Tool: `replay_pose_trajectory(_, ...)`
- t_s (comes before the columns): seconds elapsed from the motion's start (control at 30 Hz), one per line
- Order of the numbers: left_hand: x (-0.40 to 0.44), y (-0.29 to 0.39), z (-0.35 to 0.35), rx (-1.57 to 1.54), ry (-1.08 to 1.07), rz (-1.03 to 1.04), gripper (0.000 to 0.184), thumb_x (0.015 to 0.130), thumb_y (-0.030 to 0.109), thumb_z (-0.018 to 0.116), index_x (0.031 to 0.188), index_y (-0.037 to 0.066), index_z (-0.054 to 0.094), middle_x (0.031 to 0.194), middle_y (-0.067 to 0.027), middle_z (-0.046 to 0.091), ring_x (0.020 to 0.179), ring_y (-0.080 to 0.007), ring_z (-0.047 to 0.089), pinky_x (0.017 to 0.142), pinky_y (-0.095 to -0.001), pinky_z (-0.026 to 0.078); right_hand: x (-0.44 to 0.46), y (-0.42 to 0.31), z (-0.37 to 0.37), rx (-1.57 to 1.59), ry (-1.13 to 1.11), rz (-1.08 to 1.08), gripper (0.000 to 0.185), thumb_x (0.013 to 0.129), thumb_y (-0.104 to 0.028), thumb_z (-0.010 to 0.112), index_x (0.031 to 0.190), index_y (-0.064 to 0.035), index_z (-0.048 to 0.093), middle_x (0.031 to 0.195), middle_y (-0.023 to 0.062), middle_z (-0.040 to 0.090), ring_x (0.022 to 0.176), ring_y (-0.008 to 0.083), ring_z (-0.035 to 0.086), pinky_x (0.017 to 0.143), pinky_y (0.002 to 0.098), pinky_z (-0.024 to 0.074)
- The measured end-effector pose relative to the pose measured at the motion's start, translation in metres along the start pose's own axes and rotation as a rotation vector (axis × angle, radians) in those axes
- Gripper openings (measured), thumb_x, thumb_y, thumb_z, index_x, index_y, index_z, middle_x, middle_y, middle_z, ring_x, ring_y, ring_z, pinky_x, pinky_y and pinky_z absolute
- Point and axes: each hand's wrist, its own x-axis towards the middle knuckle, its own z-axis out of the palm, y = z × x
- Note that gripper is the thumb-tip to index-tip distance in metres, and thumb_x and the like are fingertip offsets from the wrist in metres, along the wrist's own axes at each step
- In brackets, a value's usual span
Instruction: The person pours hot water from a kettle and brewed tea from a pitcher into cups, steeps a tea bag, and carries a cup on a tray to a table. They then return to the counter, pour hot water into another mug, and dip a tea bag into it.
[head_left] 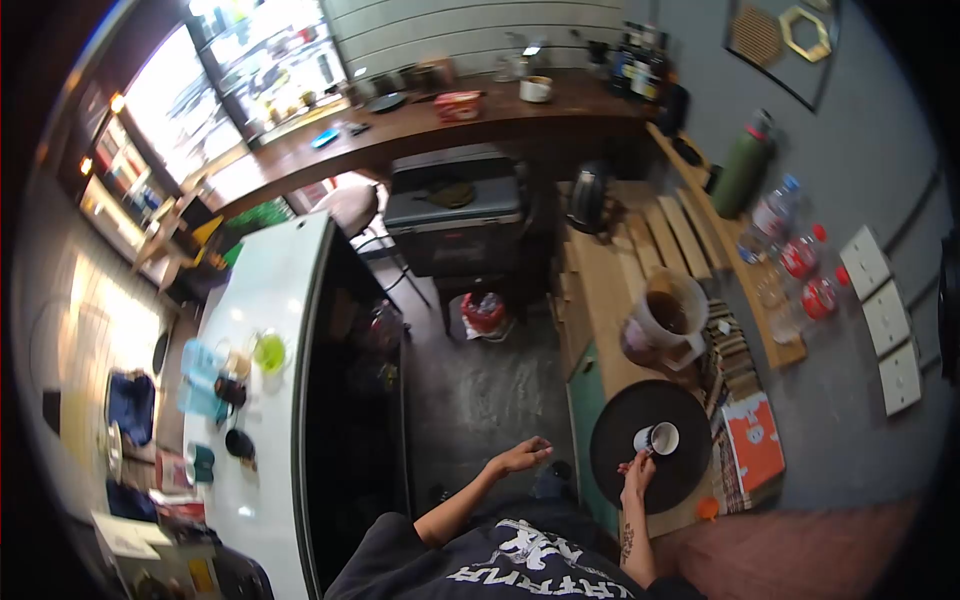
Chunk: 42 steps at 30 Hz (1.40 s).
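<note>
A small white cup with a dark pattern (657,438) is over the round black tray (625,410), its mouth turned towards me. My right hand (637,470) is closed on the near side of this cup, fingers partly hidden by the hand itself. Over the floor, away from any object, my left hand (522,456) hangs with its fingers stretched out, holding nothing. Just beyond the tray stands a large clear pitcher (665,318) with brown liquid in it.
Right of the tray lie a row of books (735,375) and an orange-red booklet (754,440). Further back are a black kettle (588,198), a green bottle (743,168) and several plastic bottles. A white-topped counter (265,480) runs along the left.
</note>
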Motion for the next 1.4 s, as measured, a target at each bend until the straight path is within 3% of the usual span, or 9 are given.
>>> replay_pose_trajectory(0.23, -0.119, -0.016, -0.064, 0.014, 0.191, 0.264, 0.049, 0.1, 0.04, 0.056, 0.133, 0.004, 0.05, 0.11, -0.0106, 0.062, 0.101, -0.0177, 0.057, 0.09, -0.0338, 0.047, -0.081, -0.004, 0.131, -0.082, -0.134, -0.181, 0.031, 0.107, -0.027, 0.043, 0.096, -0.0008, 0.055, 0.066, 0.001, 0.05, 0.051, 0.0095, 0.054, 0.044, 0.0245, 0.0451)
replay_pose_trajectory(0.4, -0.223, -0.05, -0.127, -0.025, 0.395, 0.457, 0.039, 0.102, 0.026, 0.056, 0.133, 0.005, 0.049, 0.111, -0.009, 0.062, 0.096, -0.0138, 0.057, 0.086, -0.0304, 0.047, -0.192, -0.008, 0.243, -0.031, -0.513, -0.246, 0.028, 0.106, -0.026, 0.046, 0.092, -0.004, 0.055, 0.063, -0.0007, 0.047, 0.051, 0.0089, 0.053, 0.045, 0.025, 0.0434)
replay_pose_trajectory(0.5, -0.303, -0.063, -0.149, -0.075, 0.664, 0.506, 0.042, 0.1, 0.026, 0.059, 0.136, 0.008, 0.047, 0.117, -0.0116, 0.061, 0.106, -0.018, 0.061, 0.093, -0.0335, 0.049, -0.256, -0.003, 0.296, -0.107, -0.773, -0.235, 0.028, 0.105, -0.024, 0.048, 0.088, -0.003, 0.058, 0.063, -0.0008, 0.048, 0.051, 0.0085, 0.053, 0.047, 0.0255, 0.0423)
replay_pose_trajectory(0.53, -0.329, -0.067, -0.153, -0.159, 0.708, 0.495, 0.05, 0.096, 0.027, 0.065, 0.139, 0.011, 0.044, 0.123, -0.0139, 0.058, 0.115, -0.0241, 0.06, 0.1, -0.0386, 0.047, -0.272, 0.002, 0.311, -0.184, -0.924, -0.248, 0.029, 0.104, -0.024, 0.05, 0.086, -0.0025, 0.058, 0.062, -0.0005, 0.049, 0.051, 0.0084, 0.053, 0.047, 0.0257, 0.0422)
replay_pose_trajectory(0.77, -0.449, -0.106, -0.14, -0.048, 1.337, 0.407, 0.078, 0.083, 0.027, 0.078, 0.148, 0.013, 0.037, 0.141, -0.0162, 0.046, 0.134, -0.0317, 0.045, 0.109, -0.0461, 0.042, -0.388, 0.011, 0.391, -0.578, -1.626, -0.115, 0.032, 0.103, -0.023, 0.054, 0.08, -0.0009, 0.059, 0.06, 0.0011, 0.056, 0.05, 0.0081, 0.053, 0.046, 0.0255, 0.0415)
replay_pose_trajectory(0.97, -0.492, -0.135, -0.123, 0.07, 1.805, 0.179, 0.084, 0.075, 0.023, 0.084, 0.144, 0.006, 0.04, 0.142, -0.0162, 0.046, 0.133, -0.0327, 0.046, 0.11, -0.0421, 0.041, -0.454, 0.034, 0.441, -0.777, -2.15, -0.411, 0.034, 0.103, -0.024, 0.054, 0.078, -0.001, 0.058, 0.057, -0.0003, 0.057, 0.051, 0.0057, 0.054, 0.047, 0.0247, 0.0416)
replay_pose_trajectory(1.1, -0.505, -0.144, -0.129, -0.105, 1.953, 0.084, 0.082, 0.074, 0.013, 0.083, 0.142, 0.001, 0.04, 0.139, -0.0198, 0.049, 0.131, -0.0367, 0.047, 0.11, -0.0436, 0.04, -0.488, 0.053, 0.477, -0.695, -2.349, -0.674, 0.037, 0.103, -0.025, 0.053, 0.076, 0.0001, 0.055, 0.055, 0.0016, 0.055, 0.05, 0.0078, 0.053, 0.047, 0.0273, 0.041)
replay_pose_trajectory(1.3, -0.488, -0.17, -0.163, -0.255, 2.29, 0.07, 0.083, 0.07, 0.003, 0.083, 0.14, 0.0, 0.04, 0.133, -0.0222, 0.053, 0.126, -0.0384, 0.052, 0.103, -0.0425, 0.045, -0.526, 0.075, 0.531, -0.747, -2.597, -0.7, 0.034, 0.102, -0.027, 0.054, 0.088, 0.0031, 0.059, 0.056, 0.0133, 0.058, 0.052, 0.0204, 0.061, 0.054, 0.0369, 0.0478)
replay_pose_trajectory(1.4, -0.489, -0.166, -0.184, -0.238, 2.425, -0.059, 0.081, 0.069, -0.001, 0.081, 0.14, 0.0, 0.041, 0.13, -0.0218, 0.055, 0.123, -0.0389, 0.054, 0.1, -0.0426, 0.047, -0.542, 0.081, 0.552, -0.805, -2.683, -0.742, 0.033, 0.102, -0.028, 0.051, 0.092, 0.0023, 0.059, 0.063, 0.0201, 0.061, 0.059, 0.0326, 0.064, 0.059, 0.0416, 0.0489)
